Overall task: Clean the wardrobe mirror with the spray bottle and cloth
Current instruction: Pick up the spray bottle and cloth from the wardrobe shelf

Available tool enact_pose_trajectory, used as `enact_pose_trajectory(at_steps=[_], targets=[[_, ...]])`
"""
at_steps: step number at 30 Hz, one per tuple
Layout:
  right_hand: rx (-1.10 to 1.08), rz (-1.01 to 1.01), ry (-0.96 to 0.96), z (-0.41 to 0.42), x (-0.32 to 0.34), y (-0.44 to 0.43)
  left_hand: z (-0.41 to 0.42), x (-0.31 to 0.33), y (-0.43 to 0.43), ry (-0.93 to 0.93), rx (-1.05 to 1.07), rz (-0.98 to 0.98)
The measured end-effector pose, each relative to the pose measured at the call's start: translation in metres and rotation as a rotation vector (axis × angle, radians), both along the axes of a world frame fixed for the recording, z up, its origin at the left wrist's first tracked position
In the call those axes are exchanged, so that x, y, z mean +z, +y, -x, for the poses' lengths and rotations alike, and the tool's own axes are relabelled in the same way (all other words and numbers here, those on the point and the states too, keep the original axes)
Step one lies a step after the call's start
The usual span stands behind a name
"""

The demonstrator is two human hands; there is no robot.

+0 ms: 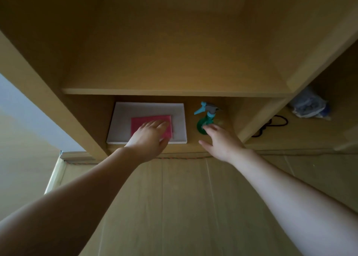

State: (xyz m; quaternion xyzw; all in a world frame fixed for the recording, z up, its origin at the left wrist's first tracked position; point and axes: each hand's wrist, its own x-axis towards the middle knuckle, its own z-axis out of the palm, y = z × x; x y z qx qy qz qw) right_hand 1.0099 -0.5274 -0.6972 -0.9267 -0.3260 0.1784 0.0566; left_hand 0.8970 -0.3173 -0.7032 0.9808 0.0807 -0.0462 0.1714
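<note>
Currently: pickup stage; we see nothing sprayed or wiped, and no mirror in view.
Left grip: left hand (149, 137) lies flat on the pink cloth (139, 123), fingers straight, nothing pinched.
Right grip: right hand (222, 141) spread wide, fingertips at the green spray bottle (205, 120); contact unclear, not closed round it.
Cloth location: on a white board (120, 120) in the low wardrobe compartment.
Bottle location: upright, just right of the board, trigger pointing left.
Left to do: we judge both grabs, spraying, wiping.
Edges: shelf (174, 92) overhangs close above; wooden uprights flank both sides.
Room: front is open; we should pull straight out and low, since the bottle head sits near the shelf edge.
</note>
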Motion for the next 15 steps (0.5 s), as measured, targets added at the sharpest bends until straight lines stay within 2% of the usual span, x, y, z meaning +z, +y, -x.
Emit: enact_pose_trajectory(at_steps=[15], targets=[[-0.116, -0.076, -0.184, -0.063, -0.046, 0.015, -0.005, -0.026, -0.005, -0.106, 0.01, -0.016]])
